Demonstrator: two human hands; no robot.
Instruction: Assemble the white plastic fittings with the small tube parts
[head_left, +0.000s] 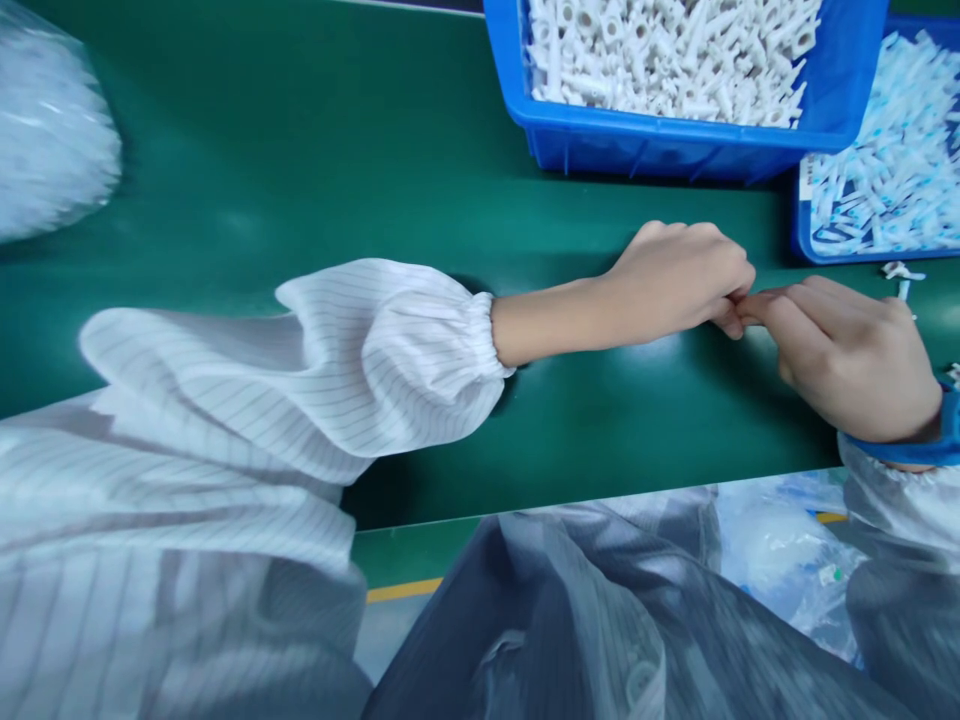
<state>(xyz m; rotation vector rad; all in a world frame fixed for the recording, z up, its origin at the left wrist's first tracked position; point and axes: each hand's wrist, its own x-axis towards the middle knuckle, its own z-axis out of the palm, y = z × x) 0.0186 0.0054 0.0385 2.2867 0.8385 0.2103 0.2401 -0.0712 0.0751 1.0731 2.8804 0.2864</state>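
Over the green table [300,150], my left hand [679,275] and my right hand [862,345] meet fingertip to fingertip. Both are closed, with fingers pinched together. Whatever lies between them is hidden by the fingers. Just beyond my hands stands a blue bin [675,140] heaped with white tapered plastic pieces [667,60]. Right of it is a shallower blue tray [862,255] full of small white and light-blue pieces [892,160]. A few loose white and blue pieces [902,275] lie on the table beyond my right hand.
A clear plastic bag [52,130] stuffed with whitish pieces sits at the far left. The table's front edge runs just before my lap. Below it at the right, clear plastic bags [787,560] lie under table level. Another white piece [954,374] rests near my right wrist.
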